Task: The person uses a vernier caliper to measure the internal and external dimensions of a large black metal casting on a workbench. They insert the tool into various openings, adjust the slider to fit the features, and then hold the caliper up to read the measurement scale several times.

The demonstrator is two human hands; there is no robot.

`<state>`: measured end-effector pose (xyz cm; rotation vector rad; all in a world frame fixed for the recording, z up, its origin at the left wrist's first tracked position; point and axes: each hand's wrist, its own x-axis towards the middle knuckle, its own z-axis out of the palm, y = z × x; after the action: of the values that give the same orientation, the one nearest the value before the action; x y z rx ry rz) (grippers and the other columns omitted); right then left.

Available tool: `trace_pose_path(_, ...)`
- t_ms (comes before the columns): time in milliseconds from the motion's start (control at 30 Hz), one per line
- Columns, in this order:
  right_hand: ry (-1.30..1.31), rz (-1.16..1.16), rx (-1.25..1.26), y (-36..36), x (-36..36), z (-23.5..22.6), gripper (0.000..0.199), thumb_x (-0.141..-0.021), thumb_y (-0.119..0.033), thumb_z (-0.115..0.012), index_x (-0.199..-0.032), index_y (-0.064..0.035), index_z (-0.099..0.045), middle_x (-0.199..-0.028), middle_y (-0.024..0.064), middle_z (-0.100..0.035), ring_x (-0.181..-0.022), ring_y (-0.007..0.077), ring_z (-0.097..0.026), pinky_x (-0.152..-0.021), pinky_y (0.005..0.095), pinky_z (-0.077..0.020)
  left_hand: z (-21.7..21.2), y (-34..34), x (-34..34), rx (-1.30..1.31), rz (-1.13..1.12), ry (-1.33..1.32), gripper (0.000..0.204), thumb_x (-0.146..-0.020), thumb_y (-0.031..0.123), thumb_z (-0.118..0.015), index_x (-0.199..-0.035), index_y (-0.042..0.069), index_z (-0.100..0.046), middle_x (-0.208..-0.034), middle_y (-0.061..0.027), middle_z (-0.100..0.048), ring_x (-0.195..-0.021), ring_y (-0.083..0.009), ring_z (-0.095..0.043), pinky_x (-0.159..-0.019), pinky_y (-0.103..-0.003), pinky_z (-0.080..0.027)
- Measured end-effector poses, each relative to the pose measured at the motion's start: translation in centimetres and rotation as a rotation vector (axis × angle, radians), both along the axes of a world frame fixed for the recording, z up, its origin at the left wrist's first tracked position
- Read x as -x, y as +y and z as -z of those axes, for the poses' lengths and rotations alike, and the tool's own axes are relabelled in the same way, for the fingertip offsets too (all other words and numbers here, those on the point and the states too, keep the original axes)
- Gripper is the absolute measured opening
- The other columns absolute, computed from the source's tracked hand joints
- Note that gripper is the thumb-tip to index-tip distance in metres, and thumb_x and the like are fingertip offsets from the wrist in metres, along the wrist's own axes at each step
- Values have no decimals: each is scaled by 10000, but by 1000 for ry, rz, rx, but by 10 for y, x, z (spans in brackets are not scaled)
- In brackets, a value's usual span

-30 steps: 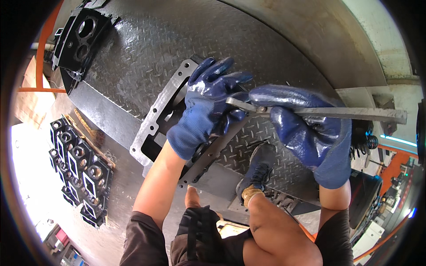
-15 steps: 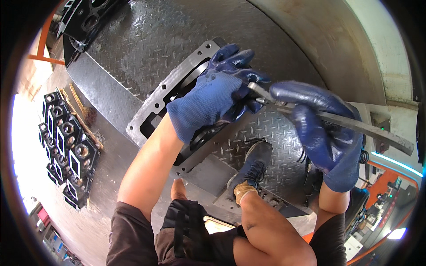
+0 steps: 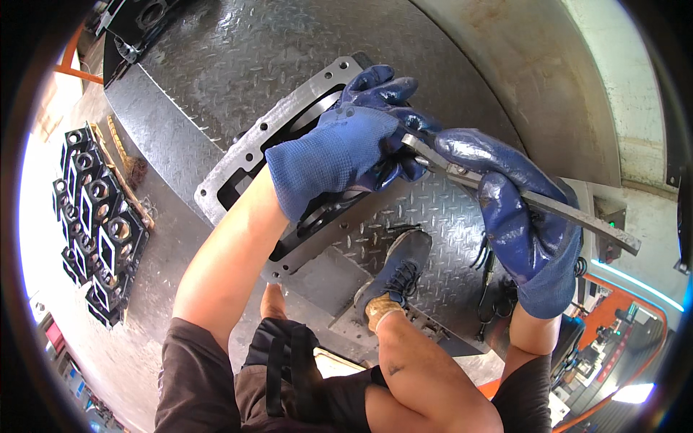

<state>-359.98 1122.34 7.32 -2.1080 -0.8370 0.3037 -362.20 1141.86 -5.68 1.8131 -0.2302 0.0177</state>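
Observation:
In its blue glove, my left hand point(image 3: 368, 137) lies across a machined metal frame point(image 3: 249, 156), fingers curled over its far right part; exactly where they press is hidden. The frame has bolt holes along its bare grey flange and a dark inside, and is partly under my left forearm. My right hand point(image 3: 520, 209), gloved too, is closed around a long flat metal bar point(image 3: 588, 222). The bar slants from beside my left hand down to the right. Its upper end is close against the left glove; whether they touch I cannot tell.
Beneath the frame is a worn tread-plate surface point(image 3: 253, 58). At left several black metal castings point(image 3: 101, 216) stand in rows near a brush point(image 3: 130, 162). Another black casting point(image 3: 148, 22) is at upper left. My shoe point(image 3: 401, 270) rests below the frame; a curved metal wall point(image 3: 548, 86) rises at right.
The view has shifted slightly, so the castings at left appear further left. My right hand and the bar's lower end sit a little further left; both grips look the same.

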Motion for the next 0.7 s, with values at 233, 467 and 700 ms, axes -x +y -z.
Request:
trace_pose_path(233, 70, -79, 54, 8, -2, -9, 212, -878, -80, -580, -1059, -15, -670, -856, 104, -680, -720, 138, -607, -669, 262, -461, 10, -1, -4, -498, -12, -336, 391, -691, 185, -720, -1069, 269, -673, -1199, 13, -624, -1319, -287, -392, -1145, -471, -150)
trace_pose_path(467, -32, -48, 126, 8, -1, -11, 198, -892, -58, -547, -1031, 12, -669, -942, 111, -692, -814, 148, -627, -767, 259, -466, 17, 1, -1, -302, 59, -224, 420, -697, 171, -726, -1107, 227, -657, -1231, -27, -600, -1309, -281, -387, -1130, -452, -184)
trace_pose_path(700, 42, -34, 2, 9, 1, -6, 193, -883, -100, -599, -1042, -23, -676, -920, 100, -700, -746, 133, -644, -659, 257, -503, -7, 12, -1, -516, 177, -283, 502, -699, 156, -740, -1186, 184, -623, -1261, -87, -575, -1226, -269, -479, -1082, -391, -309)
